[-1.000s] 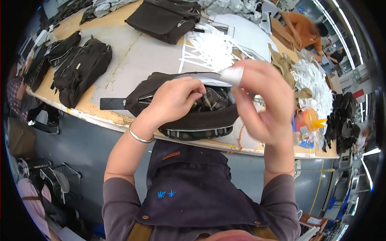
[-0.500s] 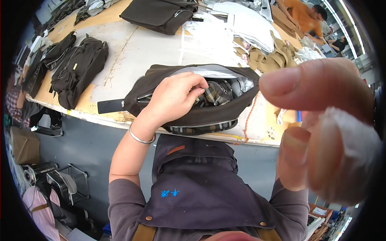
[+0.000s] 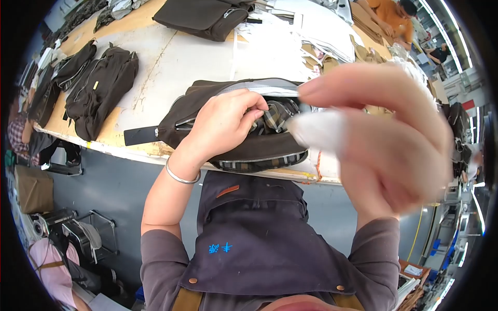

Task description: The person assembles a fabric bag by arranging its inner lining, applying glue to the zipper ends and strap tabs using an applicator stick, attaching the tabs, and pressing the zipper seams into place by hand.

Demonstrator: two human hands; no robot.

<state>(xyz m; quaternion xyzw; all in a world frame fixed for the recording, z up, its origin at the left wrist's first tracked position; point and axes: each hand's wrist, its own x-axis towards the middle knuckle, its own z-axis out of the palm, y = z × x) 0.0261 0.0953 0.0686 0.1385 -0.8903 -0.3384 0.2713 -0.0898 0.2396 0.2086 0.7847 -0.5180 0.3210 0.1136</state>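
Observation:
A dark brown bag [image 3: 280,141] lies unzipped at the table's near edge, its mouth showing plaid lining [image 3: 280,116]. My left hand [image 3: 228,122], with a bangle at the wrist, rests across the opening, thumb and forefinger pinched on a bit of the lining. My right hand [image 3: 394,135] is held up close to the camera, over the bag's right end, and is blurred. A white covering [image 3: 319,129] wraps one of its fingertips. The thumb stands apart from that finger, and I see nothing between them. The bag's right end is hidden behind this hand.
More dark bags lie at the left [image 3: 101,90] and at the back [image 3: 202,18] of the table [image 3: 155,78]. White sheets [image 3: 316,26] and tan scraps pile up at the back right. A co-worker in orange [image 3: 386,18] is beyond; a stool [image 3: 96,233] stands lower left.
My right hand has swung left and now covers the bag's right end, its white-wrapped fingertip pointing left. My left hand keeps its pinch at the lining.

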